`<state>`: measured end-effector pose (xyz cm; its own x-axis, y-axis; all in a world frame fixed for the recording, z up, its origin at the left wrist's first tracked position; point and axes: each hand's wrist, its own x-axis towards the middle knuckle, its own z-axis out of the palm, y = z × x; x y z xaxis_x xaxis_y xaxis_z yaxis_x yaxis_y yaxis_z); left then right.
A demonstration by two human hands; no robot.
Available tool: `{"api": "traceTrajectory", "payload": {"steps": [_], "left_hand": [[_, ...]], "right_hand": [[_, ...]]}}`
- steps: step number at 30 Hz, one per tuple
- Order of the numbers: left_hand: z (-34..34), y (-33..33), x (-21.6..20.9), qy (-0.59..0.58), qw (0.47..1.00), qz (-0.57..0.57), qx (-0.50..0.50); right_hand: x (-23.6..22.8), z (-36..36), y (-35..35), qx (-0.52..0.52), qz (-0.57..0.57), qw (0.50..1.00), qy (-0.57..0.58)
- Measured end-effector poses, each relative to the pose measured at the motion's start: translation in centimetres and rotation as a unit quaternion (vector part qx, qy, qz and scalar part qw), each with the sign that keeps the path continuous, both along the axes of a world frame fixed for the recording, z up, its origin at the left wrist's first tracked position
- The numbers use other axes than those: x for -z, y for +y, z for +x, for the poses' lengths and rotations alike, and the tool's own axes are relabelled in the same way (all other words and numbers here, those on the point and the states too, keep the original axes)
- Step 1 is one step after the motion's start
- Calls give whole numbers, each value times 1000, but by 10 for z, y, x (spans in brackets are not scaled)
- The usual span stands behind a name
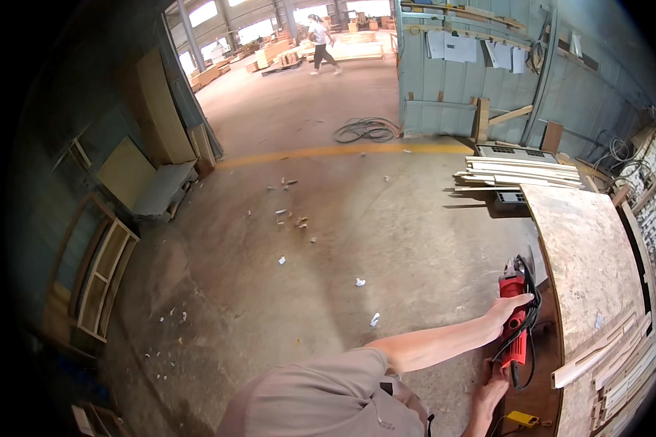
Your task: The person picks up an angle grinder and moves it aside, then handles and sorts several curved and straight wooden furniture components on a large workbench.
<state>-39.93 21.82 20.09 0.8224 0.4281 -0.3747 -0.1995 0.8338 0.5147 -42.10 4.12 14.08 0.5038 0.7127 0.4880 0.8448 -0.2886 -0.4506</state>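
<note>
Grinder (516, 351) in red, with a black cable (535, 309) looped along it, is just beside the near-left edge of the surface (579, 247); the left hand (511, 309) reaches across to its middle, fingers clamped on the body; the right hand (493, 384) touches its lower end, though I cannot tell how far those fingers close; below them, near the surface's edge, lies a yellow tool (523, 419); wood strips (611, 364) lie on the surface toward its near end, and more strips (521, 172) are stacked beyond its far end; pale scraps (375, 319) dot the concrete floor (415, 233); a wooden frame (106, 280) leans at the left wall; past a yellow line (321, 154) lies a coiled hose (366, 130); farther off, beyond the opening, another person (319, 45) is in mid-stride near stacked timber (273, 53).
</note>
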Motion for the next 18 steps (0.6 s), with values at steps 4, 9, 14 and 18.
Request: {"api": "traceTrajectory", "payload": {"steps": [4,9,14,18], "left_hand": [[-3,-1,29,4,995,-76,-71],[-26,24,60,-1,992,-123,14],[-19,9,73,-53,983,-148,95],[-25,13,63,-2,987,-151,56]], "right_hand": [[-37,0,-1,175,5,983,60],[9,13,0,96,47,938,331],[-16,22,-15,91,358,643,671],[-8,20,-6,80,201,843,492]]}}
